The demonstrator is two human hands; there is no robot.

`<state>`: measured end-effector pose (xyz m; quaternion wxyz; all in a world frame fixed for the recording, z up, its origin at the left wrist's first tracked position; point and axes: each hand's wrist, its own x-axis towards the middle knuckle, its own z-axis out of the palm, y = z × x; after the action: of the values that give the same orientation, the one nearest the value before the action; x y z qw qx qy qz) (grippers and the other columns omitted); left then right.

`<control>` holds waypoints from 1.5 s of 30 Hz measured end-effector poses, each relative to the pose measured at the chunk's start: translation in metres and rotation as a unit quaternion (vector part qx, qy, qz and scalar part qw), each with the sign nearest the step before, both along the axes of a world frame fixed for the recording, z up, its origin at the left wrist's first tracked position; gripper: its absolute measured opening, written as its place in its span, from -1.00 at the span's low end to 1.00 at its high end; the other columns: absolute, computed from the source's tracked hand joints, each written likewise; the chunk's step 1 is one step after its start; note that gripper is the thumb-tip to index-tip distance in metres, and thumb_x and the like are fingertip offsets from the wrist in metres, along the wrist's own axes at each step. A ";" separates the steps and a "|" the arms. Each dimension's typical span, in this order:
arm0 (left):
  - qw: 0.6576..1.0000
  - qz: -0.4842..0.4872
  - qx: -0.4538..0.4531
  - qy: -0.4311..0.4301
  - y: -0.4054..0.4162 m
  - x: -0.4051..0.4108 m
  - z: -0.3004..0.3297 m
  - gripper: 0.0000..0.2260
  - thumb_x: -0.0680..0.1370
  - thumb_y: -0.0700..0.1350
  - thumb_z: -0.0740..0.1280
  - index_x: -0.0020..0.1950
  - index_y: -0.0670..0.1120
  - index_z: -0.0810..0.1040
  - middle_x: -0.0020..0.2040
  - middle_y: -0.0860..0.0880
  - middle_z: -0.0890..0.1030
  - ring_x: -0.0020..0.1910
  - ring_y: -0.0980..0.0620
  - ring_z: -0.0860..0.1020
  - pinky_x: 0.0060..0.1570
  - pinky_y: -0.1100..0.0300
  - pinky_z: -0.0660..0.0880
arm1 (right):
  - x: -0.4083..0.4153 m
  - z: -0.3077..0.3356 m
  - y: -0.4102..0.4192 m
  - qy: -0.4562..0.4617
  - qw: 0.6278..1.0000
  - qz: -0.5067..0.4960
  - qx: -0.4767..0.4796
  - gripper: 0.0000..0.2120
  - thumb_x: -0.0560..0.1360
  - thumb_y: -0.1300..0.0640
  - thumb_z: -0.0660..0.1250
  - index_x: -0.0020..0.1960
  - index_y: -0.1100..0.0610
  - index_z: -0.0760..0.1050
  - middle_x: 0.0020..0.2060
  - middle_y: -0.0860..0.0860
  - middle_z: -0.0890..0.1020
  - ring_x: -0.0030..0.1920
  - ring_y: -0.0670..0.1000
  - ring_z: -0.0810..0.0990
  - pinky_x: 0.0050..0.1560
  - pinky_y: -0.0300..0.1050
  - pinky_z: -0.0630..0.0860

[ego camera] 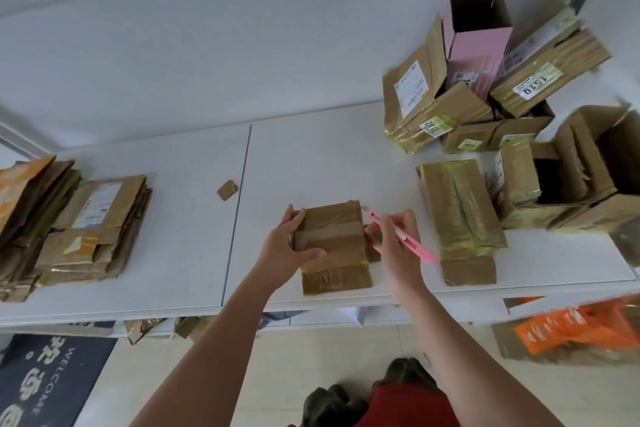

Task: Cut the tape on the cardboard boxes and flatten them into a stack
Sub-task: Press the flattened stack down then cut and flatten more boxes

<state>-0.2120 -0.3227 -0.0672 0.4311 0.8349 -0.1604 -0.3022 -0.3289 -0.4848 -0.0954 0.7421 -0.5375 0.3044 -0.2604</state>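
Note:
A small taped cardboard box (332,239) stands on the white table (194,218) near its front edge. My left hand (289,246) grips the box's left side, thumb at the front and fingers over the top. My right hand (393,243) holds a pink utility knife (401,236) like a pen, with its blade tip at the box's far right top corner. To the left lies a stack of flattened boxes (86,229).
A long taped box (460,215) lies just right of my right hand. Behind it is a pile of unflattened boxes (485,94), some open, one pink (474,38). A cardboard scrap (227,190) lies mid-table. Orange bags (568,326) sit on the floor, right.

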 end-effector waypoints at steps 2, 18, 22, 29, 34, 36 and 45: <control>1.000 0.004 -0.004 -0.009 0.000 0.000 -0.001 -0.15 0.36 -0.18 0.58 0.57 -0.05 0.24 0.60 0.10 0.06 0.53 0.02 0.22 0.42 -0.04 0.37 | 0.000 -0.001 0.001 -0.001 1.000 -0.005 -0.001 -0.86 0.64 0.17 0.23 -0.09 0.12 0.35 -0.33 -0.01 0.62 -0.28 -0.05 0.60 -0.21 -0.12 0.57; 0.999 0.016 -0.008 -0.029 0.001 -0.003 -0.004 -0.17 0.35 -0.19 0.59 0.55 -0.07 0.28 0.56 0.09 0.16 0.49 0.03 0.26 0.41 -0.02 0.38 | 0.000 0.000 0.004 0.007 1.000 -0.010 -0.014 -0.83 0.65 0.17 0.22 -0.11 0.12 0.33 -0.34 0.01 0.59 -0.28 -0.07 0.59 -0.22 -0.16 0.56; 0.999 0.014 -0.004 -0.038 0.000 -0.003 -0.004 -0.17 0.35 -0.18 0.59 0.55 -0.07 0.29 0.53 0.09 0.20 0.46 0.02 0.30 0.40 -0.01 0.40 | 0.002 -0.001 -0.001 0.024 1.000 0.000 -0.015 -0.81 0.64 0.19 0.24 -0.13 0.13 0.33 -0.34 0.05 0.59 -0.26 -0.02 0.59 -0.10 0.08 0.57; 0.998 -0.007 0.009 -0.060 0.000 -0.007 0.000 -0.19 0.39 -0.17 0.57 0.56 -0.10 0.26 0.40 0.17 0.23 0.36 0.05 0.36 0.34 0.09 0.45 | -0.008 0.001 -0.006 0.014 0.998 0.035 -0.040 -0.79 0.63 0.28 0.22 -0.16 0.14 0.30 -0.35 0.06 0.56 -0.23 0.04 0.58 0.00 0.37 0.55; 0.997 -0.015 0.015 -0.068 0.000 -0.007 0.003 -0.20 0.39 -0.19 0.57 0.55 -0.12 0.26 0.35 0.18 0.23 0.31 0.09 0.35 0.32 0.14 0.45 | -0.015 0.002 -0.003 0.017 0.998 0.039 -0.038 -0.77 0.63 0.25 0.23 -0.18 0.14 0.29 -0.35 0.01 0.56 -0.23 -0.01 0.59 0.03 0.32 0.58; 0.997 -0.019 0.019 -0.074 -0.001 -0.008 0.004 -0.20 0.39 -0.18 0.57 0.55 -0.13 0.26 0.35 0.18 0.22 0.30 0.09 0.35 0.33 0.12 0.45 | -0.021 0.003 -0.002 0.012 0.998 0.043 -0.038 -0.78 0.63 0.26 0.23 -0.18 0.17 0.28 -0.34 0.07 0.53 -0.22 0.02 0.58 0.05 0.28 0.61; 0.995 -0.019 0.035 -0.092 -0.002 -0.009 0.005 -0.21 0.39 -0.17 0.57 0.54 -0.13 0.27 0.34 0.16 0.23 0.29 0.11 0.33 0.33 0.12 0.44 | -0.039 -0.004 0.006 -0.006 0.996 0.076 -0.040 -0.78 0.62 0.30 0.23 -0.18 0.17 0.30 -0.33 0.07 0.53 -0.16 0.09 0.58 0.13 0.18 0.61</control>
<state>-0.2210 -0.3245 -0.0619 0.3791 0.8707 -0.2043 -0.2374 -0.3683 -0.4784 -0.0992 0.7391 -0.5872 0.2476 -0.2182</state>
